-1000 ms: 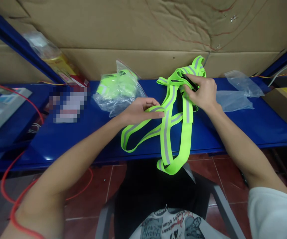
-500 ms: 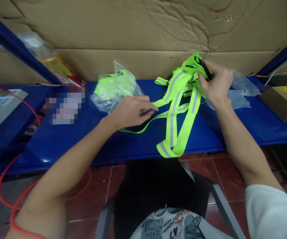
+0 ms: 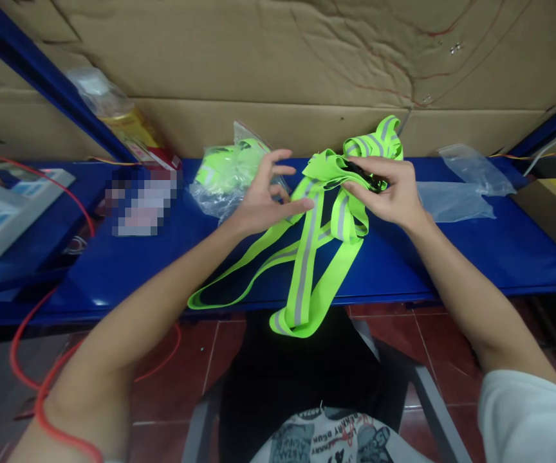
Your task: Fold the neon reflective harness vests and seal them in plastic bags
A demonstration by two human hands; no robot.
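Note:
A neon-green reflective strap harness [image 3: 307, 251] with grey stripes lies bunched on the blue table, two of its loops drooping over the front edge. My right hand [image 3: 391, 190] pinches its gathered upper part, where black pieces show between the fingers. Fingers spread, my left hand [image 3: 273, 199] hovers at the left side of the straps; its thumb is close to one band, and I cannot tell whether it touches. Behind my left hand sits a clear plastic bag [image 3: 232, 167] with folded green straps inside. Another green striped bundle [image 3: 377, 141] rises behind my right hand.
Crumpled clear plastic bags [image 3: 471, 186] lie right of my right hand. An open cardboard box [image 3: 553, 209] stands at the far right. A bottle-like container [image 3: 128, 122] leans at the back left. A red hose [image 3: 41, 386] loops beside my left arm.
My left hand has let go of a strap and spread its fingers. My right hand has lowered the gathered straps leftward; their loops now hang nearer to me.

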